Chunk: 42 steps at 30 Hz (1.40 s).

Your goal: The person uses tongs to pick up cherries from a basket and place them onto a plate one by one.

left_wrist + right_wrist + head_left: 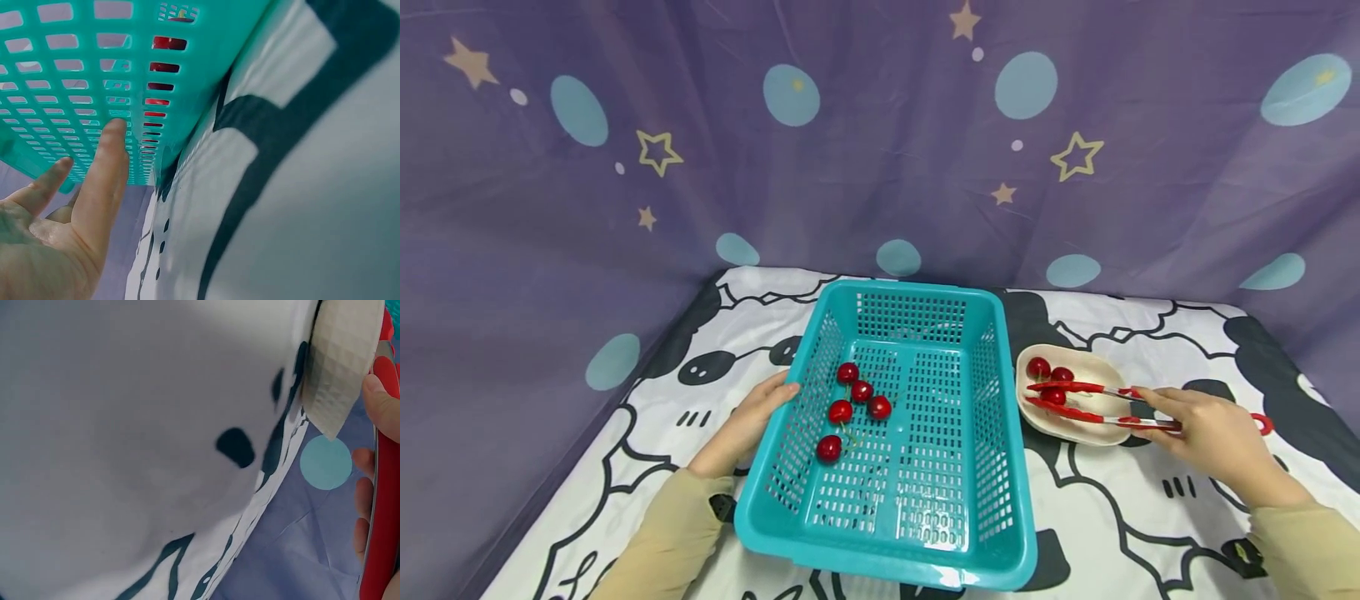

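My left hand point(758, 417) rests its fingers against the left side of a turquoise plastic basket point(898, 575). In the left wrist view its fingers point(103, 181) are fairly straight and reach to the perforated outer wall. Several red cherries point(840, 412) with stems lie in the basket's left half. My right hand point(1210, 429) grips red-and-silver tongs point(1075, 414) by their handles. The tong tips are parted over a small cream bowl point(1093, 362), with a cherry point(1054, 397) between them. Two more cherries point(1038, 368) sit behind it in the bowl.
A white cloth point(1150, 492) with black cartoon drawings covers the table. The basket takes up the middle, and the bowl stands close to its right side. A purple curtain point(880, 183) with stars and blue ovals hangs behind and to the left.
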Motion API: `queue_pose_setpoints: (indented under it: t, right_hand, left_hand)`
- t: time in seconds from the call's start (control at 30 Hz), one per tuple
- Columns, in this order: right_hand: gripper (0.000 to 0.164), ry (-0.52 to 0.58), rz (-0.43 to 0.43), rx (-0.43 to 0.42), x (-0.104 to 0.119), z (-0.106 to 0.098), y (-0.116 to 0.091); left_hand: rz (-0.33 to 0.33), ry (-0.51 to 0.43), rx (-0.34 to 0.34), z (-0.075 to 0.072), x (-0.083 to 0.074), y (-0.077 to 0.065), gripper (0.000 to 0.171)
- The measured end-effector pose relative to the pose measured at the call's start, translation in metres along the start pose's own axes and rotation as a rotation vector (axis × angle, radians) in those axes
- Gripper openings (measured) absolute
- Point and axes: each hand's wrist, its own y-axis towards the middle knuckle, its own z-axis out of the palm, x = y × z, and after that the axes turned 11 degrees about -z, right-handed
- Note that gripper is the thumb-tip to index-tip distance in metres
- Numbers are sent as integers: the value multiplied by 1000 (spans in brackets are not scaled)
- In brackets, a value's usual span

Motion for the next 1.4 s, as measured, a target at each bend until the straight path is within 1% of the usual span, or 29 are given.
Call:
queue_pose_setpoints:
  t: [0.13, 0.23, 0.3, 0.43, 0.53, 0.73, 1.0, 1.13, 1.27, 1.4]
  right_hand:
    - [57, 7, -5, 30, 1, 2, -1]
    - [58, 16, 13, 42, 1, 2, 0]
    - [58, 21, 29, 52, 1, 2, 0]
    - [59, 20, 69, 100, 0, -1, -1]
    - [61, 23, 84, 124, -2, -1, -2]
    - [66, 43, 88, 118, -3, 0, -3]
    - [68, 46, 68, 55, -4, -4, -2]
    - [71, 59, 87, 43, -6, -5, 0]
    - [77, 73, 125, 27, -6, -6, 2]
    - [84, 81, 158, 39, -5, -6, 2]
  left_hand:
    - [9, -20, 25, 0, 1, -2, 61]
    - [5, -17, 31, -1, 2, -3, 62]
    - [4, -18, 29, -2, 2, -2, 63]
    - [8, -20, 20, 0, 3, 1, 63]
    - [15, -7, 12, 1, 3, 2, 62]
    - [21, 0, 1, 2, 4, 0, 62]
    - [11, 12, -20, 1, 2, 0, 61]
    - [1, 11, -30, 1, 2, 1, 61]
    - [-9, -1, -33, 1, 1, 1, 61]
    - [-15, -11, -20, 2, 1, 0, 62]
